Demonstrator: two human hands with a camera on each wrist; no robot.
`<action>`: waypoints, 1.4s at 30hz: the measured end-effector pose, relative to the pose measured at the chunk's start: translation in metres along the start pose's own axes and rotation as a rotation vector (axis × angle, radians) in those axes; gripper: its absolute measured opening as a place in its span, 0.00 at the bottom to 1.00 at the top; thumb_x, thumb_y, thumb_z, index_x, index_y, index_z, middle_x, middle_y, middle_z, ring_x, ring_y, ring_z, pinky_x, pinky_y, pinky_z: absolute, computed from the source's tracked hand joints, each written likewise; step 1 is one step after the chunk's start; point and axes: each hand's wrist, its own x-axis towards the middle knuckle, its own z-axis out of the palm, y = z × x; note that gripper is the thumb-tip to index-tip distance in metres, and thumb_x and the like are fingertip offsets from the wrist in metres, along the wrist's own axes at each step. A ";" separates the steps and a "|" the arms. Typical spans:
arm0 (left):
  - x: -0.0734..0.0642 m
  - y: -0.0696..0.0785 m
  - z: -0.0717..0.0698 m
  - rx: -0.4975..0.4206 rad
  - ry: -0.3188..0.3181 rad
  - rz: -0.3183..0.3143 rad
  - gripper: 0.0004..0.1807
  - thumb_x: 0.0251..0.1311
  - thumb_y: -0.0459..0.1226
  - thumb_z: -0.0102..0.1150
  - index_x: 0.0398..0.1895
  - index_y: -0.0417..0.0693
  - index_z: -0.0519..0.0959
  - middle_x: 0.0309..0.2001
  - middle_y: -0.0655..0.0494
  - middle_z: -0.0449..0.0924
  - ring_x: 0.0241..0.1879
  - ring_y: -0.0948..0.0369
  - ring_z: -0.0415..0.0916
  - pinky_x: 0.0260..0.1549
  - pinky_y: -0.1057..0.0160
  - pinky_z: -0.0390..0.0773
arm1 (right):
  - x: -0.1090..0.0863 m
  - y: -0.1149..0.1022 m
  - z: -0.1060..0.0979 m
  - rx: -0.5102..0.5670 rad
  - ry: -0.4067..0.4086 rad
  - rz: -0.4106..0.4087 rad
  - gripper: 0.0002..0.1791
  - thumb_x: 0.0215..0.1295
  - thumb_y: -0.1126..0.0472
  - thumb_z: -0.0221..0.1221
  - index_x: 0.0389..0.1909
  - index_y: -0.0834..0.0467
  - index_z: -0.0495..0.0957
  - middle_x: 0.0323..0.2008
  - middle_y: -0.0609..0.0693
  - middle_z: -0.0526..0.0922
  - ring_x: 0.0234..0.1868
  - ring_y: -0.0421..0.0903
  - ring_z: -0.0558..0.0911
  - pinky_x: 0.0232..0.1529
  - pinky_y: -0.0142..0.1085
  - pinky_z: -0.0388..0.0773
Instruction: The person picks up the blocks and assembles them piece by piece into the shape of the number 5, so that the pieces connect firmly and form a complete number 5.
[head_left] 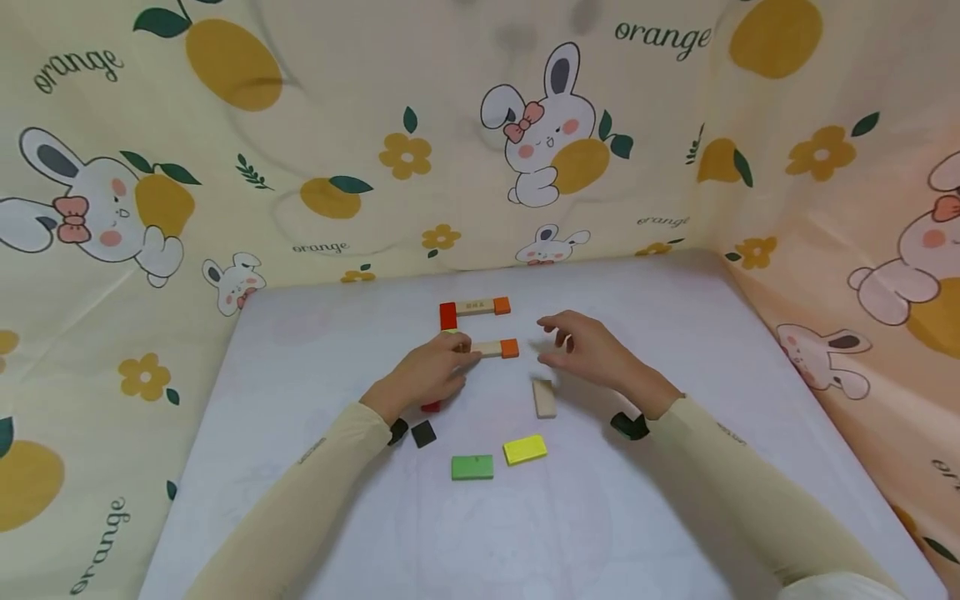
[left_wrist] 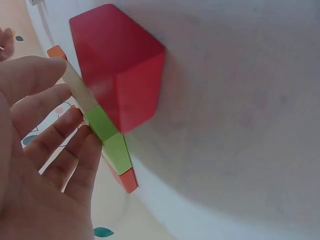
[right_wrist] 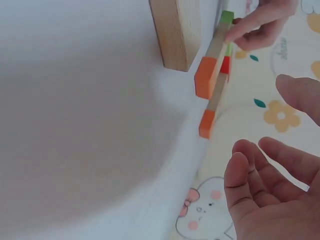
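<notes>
My left hand (head_left: pixel 427 371) reaches in from the left over a row of blocks. Its fingertips touch a plain wooden block (head_left: pixel 489 349) with an orange block (head_left: pixel 510 348) at its right end. Green blocks (left_wrist: pixel 102 121) adjoin that wooden block in the left wrist view, and a red block (left_wrist: pixel 117 65) lies nearer the camera. Beyond is a second row: a red block (head_left: pixel 447 316), a plain wooden block (head_left: pixel 475 307) and an orange block (head_left: pixel 502 306). To the right, my right hand (head_left: pixel 596 354) hovers with loosely bent fingers, holding nothing.
A loose plain wooden block (head_left: pixel 544 398) lies on the white tabletop (head_left: pixel 600 517) below my right hand. Closer to me are a yellow block (head_left: pixel 525 450), a green block (head_left: pixel 472 467) and a black block (head_left: pixel 423 433). Printed cloth (head_left: pixel 450 108) surrounds the table's back and sides.
</notes>
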 end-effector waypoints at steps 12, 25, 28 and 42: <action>-0.001 0.001 -0.006 0.013 -0.024 -0.030 0.28 0.76 0.41 0.65 0.78 0.54 0.77 0.71 0.49 0.73 0.68 0.53 0.69 0.67 0.56 0.77 | -0.051 -0.001 -0.002 0.059 0.025 0.056 0.37 0.66 0.59 0.76 0.74 0.60 0.76 0.58 0.59 0.82 0.50 0.53 0.82 0.51 0.56 0.84; 0.002 0.002 -0.008 0.012 -0.045 -0.033 0.29 0.76 0.41 0.65 0.78 0.54 0.76 0.71 0.49 0.73 0.69 0.53 0.68 0.68 0.55 0.76 | -0.061 0.008 0.023 0.124 0.038 0.058 0.40 0.63 0.63 0.78 0.75 0.62 0.75 0.59 0.58 0.82 0.52 0.52 0.83 0.54 0.51 0.83; 0.004 0.003 -0.007 0.009 -0.039 -0.023 0.29 0.76 0.41 0.65 0.78 0.53 0.76 0.71 0.49 0.73 0.69 0.53 0.68 0.68 0.55 0.76 | -0.064 0.009 0.029 0.129 0.038 0.054 0.41 0.62 0.64 0.79 0.75 0.62 0.75 0.58 0.58 0.82 0.52 0.52 0.83 0.55 0.51 0.84; 0.002 0.005 -0.002 -0.001 -0.036 -0.027 0.29 0.77 0.41 0.65 0.78 0.54 0.76 0.71 0.49 0.73 0.67 0.54 0.69 0.67 0.56 0.76 | -0.069 0.006 0.048 0.146 -0.005 0.072 0.45 0.62 0.61 0.80 0.78 0.58 0.71 0.57 0.51 0.81 0.50 0.48 0.82 0.54 0.44 0.85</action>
